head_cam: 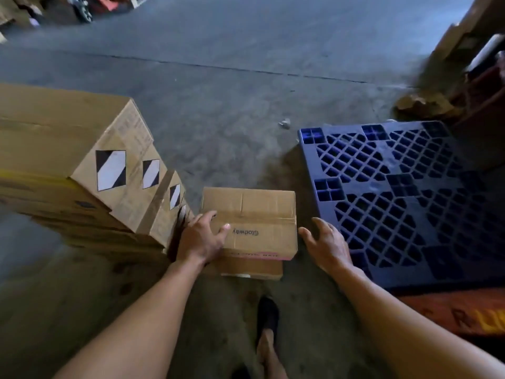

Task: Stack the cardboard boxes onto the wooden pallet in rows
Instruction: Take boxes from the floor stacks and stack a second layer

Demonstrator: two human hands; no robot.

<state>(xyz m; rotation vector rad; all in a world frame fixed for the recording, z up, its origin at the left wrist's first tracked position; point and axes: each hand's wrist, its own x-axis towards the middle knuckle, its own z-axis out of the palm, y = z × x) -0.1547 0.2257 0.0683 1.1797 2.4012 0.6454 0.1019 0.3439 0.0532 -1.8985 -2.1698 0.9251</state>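
Two bare hands reach for a small cardboard box (250, 222) just below the centre of the frame, where it sits on a second carton (251, 266) on the concrete floor (218, 91). The left hand (200, 237) lies spread over the box's 9 o'clock edge, thumb and forefinger flat on the lid. The right hand (326, 246) hovers just off the 3 o'clock side, fingers splayed and curved, holding nothing. The pallet (396, 192), a blue lattice, lies bare at 3 o'clock; a leaning stack of labelled boxes (68, 149) stands at 9 o'clock. The carton looks stiff, its lid creased and taped, and its weight cannot be read from here. The surest hold is likely palms on opposite side walls, low down, not on the flaps. Its smooth board could slip under a light squeeze.
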